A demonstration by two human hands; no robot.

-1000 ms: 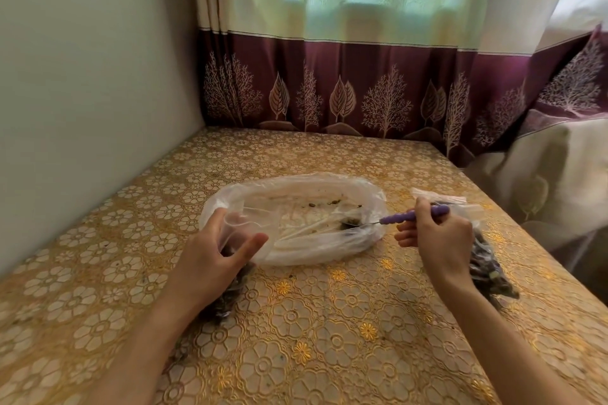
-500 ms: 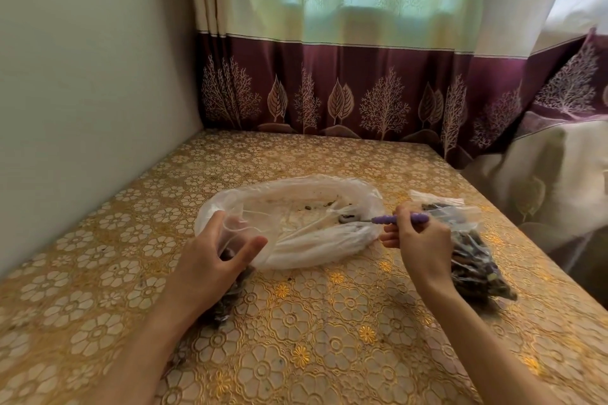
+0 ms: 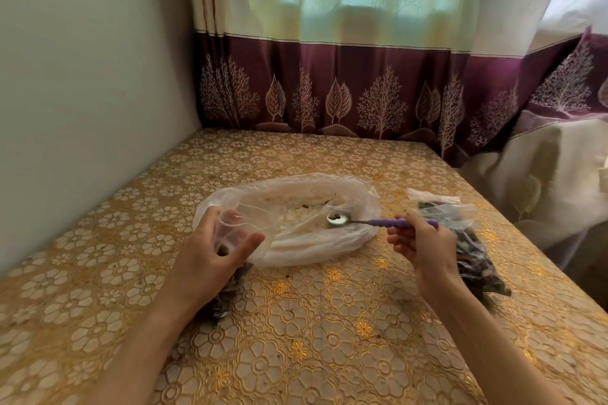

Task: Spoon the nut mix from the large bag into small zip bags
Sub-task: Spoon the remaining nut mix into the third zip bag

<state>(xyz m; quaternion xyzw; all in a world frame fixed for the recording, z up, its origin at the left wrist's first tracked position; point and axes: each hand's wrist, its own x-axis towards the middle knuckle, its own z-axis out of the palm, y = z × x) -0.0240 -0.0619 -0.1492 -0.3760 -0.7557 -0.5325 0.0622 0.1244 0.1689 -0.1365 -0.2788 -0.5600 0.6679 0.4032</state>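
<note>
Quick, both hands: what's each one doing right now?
Left hand: holds a small zip bag open, fingers curled round its mouth.
Right hand: grips the spoon, its bowl over the large bag, a few bits in it.

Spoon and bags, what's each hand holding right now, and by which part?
The right hand grips the spoon by its purple handle. The left hand holds a small zip bag open at its mouth.

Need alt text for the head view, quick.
Right hand lifts a purple-handled spoon holding a few nut pieces over the nearly empty large bag; left hand holds open a small zip bag. A filled zip bag lies at right.
</note>
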